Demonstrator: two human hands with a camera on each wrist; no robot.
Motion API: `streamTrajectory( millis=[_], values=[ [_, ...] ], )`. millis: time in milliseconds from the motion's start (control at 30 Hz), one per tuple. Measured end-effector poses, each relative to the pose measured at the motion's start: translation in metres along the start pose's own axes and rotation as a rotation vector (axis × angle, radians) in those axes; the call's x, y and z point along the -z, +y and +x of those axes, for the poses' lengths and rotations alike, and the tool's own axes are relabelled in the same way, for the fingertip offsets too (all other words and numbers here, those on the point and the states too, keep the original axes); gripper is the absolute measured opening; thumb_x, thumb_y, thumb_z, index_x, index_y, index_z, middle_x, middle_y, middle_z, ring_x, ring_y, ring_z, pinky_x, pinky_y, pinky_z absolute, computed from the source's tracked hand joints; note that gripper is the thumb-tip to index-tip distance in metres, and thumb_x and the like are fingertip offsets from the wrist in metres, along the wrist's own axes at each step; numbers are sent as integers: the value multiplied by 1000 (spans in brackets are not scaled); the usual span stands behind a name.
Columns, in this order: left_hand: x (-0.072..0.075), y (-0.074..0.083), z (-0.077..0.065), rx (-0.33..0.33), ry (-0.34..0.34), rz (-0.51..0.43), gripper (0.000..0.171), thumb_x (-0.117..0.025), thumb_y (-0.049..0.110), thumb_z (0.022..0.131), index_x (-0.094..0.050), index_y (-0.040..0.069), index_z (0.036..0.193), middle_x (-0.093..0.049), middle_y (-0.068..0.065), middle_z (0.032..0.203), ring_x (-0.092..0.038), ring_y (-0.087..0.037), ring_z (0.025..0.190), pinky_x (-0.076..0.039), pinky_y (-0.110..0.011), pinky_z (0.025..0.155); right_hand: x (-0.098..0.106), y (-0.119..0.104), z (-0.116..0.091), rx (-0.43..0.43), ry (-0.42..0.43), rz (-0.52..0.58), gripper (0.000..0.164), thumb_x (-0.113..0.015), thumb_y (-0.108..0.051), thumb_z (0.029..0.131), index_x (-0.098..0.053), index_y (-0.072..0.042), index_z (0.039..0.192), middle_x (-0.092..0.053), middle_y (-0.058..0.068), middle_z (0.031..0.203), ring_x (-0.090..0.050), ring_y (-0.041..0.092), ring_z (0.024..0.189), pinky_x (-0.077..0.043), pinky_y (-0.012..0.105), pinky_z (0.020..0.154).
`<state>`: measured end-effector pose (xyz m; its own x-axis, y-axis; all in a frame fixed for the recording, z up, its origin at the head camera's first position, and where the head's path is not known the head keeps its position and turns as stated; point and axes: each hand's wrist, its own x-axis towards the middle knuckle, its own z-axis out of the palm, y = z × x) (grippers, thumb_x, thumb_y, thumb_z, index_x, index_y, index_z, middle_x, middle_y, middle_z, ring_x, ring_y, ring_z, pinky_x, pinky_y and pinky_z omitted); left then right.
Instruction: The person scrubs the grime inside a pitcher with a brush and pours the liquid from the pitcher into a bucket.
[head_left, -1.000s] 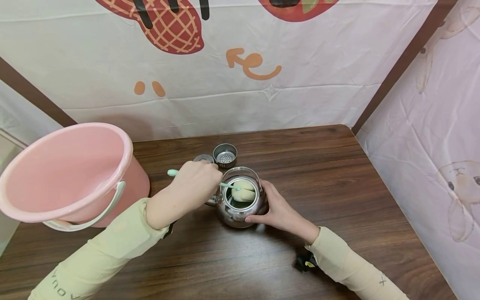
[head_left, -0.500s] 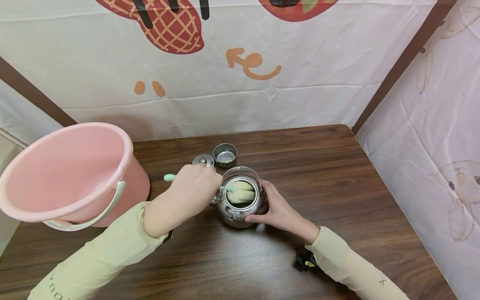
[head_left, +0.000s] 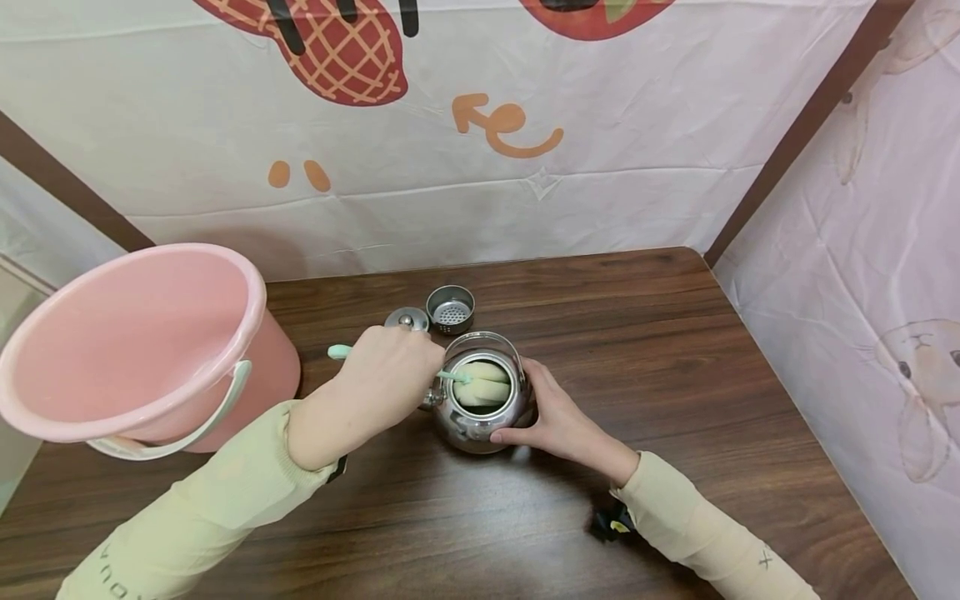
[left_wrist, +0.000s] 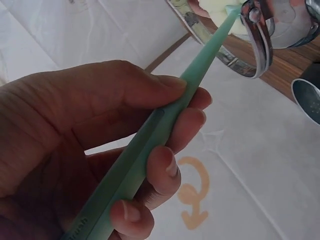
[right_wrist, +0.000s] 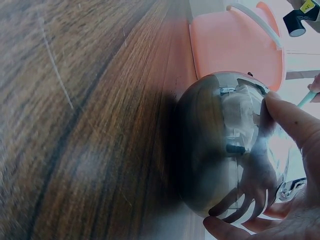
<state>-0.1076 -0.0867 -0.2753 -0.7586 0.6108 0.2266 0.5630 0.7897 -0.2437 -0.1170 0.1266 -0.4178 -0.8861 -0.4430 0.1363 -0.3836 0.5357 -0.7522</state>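
Note:
A shiny steel teapot stands on the wooden table with its lid off and its loop handle raised. My left hand grips the mint-green handle of a cleaning brush, fingers wrapped round it in the left wrist view. Inside the pot's mouth sits the brush's pale sponge head. On the pot's other side, my right hand holds the belly between thumb and fingers. Behind the pot lie the small steel lid and a perforated strainer cup. The left hand hides part of the spout.
A large pink bucket with a pale handle stands at the left of the wooden table. A printed white cloth hangs along the back edge. Another cloth hangs at the right.
Over the past second the left hand has shifted slightly left and the sponge head has moved a little left inside the pot. The right hand and pot look still.

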Motion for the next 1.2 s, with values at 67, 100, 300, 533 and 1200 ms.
streamTrajectory(
  millis=[67, 100, 300, 533, 1200],
  values=[
    [-1, 0, 1, -1, -9, -8, 24, -64, -4, 63, -53, 14, 51, -50, -4, 53, -45, -22, 48, -39, -36, 36, 0, 0, 0, 0, 0, 1, 94, -81, -38, 63, -31, -6, 136, -40, 10, 132, -38, 20, 123, -31, 39, 102],
    [-2, -1, 2, -4, -13, -12, 24, -64, -4, 63, -53, 14, 51, -50, -3, 53, -45, -22, 48, -39, -36, 36, 1, -1, 0, -1, 0, 3, 94, -81, -37, 63, -31, -6, 136, -39, 10, 132, -38, 20, 123, -31, 39, 102],
    [-8, -3, 4, -9, -1, -22, 26, -62, -5, 65, -52, 13, 50, -49, -1, 50, -44, -21, 46, -38, -36, 35, 0, -1, 0, -4, -8, 5, 94, -81, -38, 63, -31, -6, 136, -39, 10, 132, -38, 20, 124, -31, 39, 102],
    [-13, -3, 6, -18, 33, -18, 25, -63, -4, 65, -53, 13, 49, -51, -2, 51, -46, -22, 47, -39, -36, 36, 1, -1, 0, -5, -10, 6, 94, -81, -39, 63, -31, -7, 136, -39, 9, 132, -38, 20, 123, -31, 38, 102],
    [-21, -5, 3, -39, 81, -45, 20, -63, 0, 65, -55, 12, 50, -53, -1, 56, -49, -23, 52, -40, -38, 38, 1, 0, 0, -16, -6, 4, 95, -81, -39, 63, -31, -8, 137, -39, 9, 133, -38, 19, 123, -32, 39, 101]
  ],
)
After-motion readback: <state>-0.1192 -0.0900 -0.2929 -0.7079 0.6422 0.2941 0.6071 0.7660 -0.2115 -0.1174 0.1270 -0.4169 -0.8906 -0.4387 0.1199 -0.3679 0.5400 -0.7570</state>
